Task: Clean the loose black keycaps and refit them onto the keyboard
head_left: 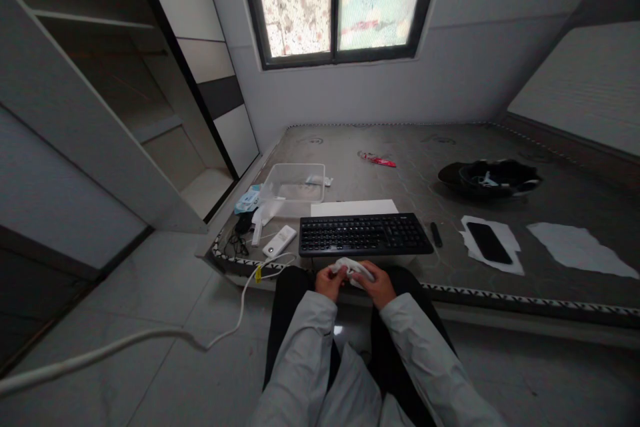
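Note:
Both of my hands are together above my lap, just in front of the black keyboard (pixel 365 235). My left hand (pixel 329 282) pinches the left end of a white, crumpled, soft-looking thing (pixel 350 265). On its right end, where the edge looks smooth and curved, my right hand (pixel 380 285) is closed. Whether this is a wipe, a cloth or something wrapped is too small to tell. The keyboard lies flat near the front edge of the mattress, with a white sheet or box (pixel 355 207) behind it.
Left of the keyboard lie a white power strip (pixel 280 241) with its cable, a clear plastic box (pixel 295 187) and a blue packet (pixel 247 199). To the right are a small black stick (pixel 436 235), a phone (pixel 489 243) on paper, a black cap (pixel 487 178) and another paper (pixel 580 248).

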### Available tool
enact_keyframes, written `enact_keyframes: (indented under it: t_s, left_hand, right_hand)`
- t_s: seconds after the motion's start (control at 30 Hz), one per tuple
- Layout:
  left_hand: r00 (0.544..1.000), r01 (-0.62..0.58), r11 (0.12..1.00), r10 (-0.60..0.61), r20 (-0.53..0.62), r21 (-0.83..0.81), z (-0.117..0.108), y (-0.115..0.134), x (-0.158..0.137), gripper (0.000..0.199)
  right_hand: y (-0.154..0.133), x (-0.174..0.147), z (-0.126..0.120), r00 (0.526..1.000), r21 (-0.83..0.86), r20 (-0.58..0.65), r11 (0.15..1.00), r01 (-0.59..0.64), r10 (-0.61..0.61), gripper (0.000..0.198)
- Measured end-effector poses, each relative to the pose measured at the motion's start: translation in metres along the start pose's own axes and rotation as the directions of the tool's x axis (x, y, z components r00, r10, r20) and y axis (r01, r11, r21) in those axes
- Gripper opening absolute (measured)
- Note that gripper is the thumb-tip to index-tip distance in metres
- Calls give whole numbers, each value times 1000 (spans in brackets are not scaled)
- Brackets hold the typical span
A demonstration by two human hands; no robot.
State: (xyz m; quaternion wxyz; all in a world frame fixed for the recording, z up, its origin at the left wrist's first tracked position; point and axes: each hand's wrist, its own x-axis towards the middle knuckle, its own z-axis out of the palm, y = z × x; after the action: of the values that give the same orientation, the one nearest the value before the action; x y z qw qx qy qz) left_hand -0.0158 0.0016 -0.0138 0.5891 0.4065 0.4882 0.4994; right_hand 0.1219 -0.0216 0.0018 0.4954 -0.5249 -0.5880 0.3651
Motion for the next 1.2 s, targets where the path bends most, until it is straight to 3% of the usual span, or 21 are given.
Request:
enact_keyframes:
  t_s: [0.17,0.33,0.57,0.97,1.2]
  left_hand:
    - [996,-18,999,21,-87,40,-1,1,1,43]
    - [992,-28,997,36,-118,69,-3,-1,3,44]
    - [996,-47,996,53,-78,75,-2,-1,2,38]
    - [993,8,999,-2,-117,49,-1,-3,2,38]
    - [996,-36,999,38,-76,34,1,9,-3,37]
  right_hand:
    - [0,0,-1,995,1,-94,1000,22,-22,36]
    - [1,1,1,988,-150,-26,978,146,-151,24]
    - [3,1,4,982,-249,-138,964,92,-130,23]
    - [-1,1,2,973,-289,-150,949,126,-175,16]
    - [4,1,3,981,-241,-139,966,95,-131,14]
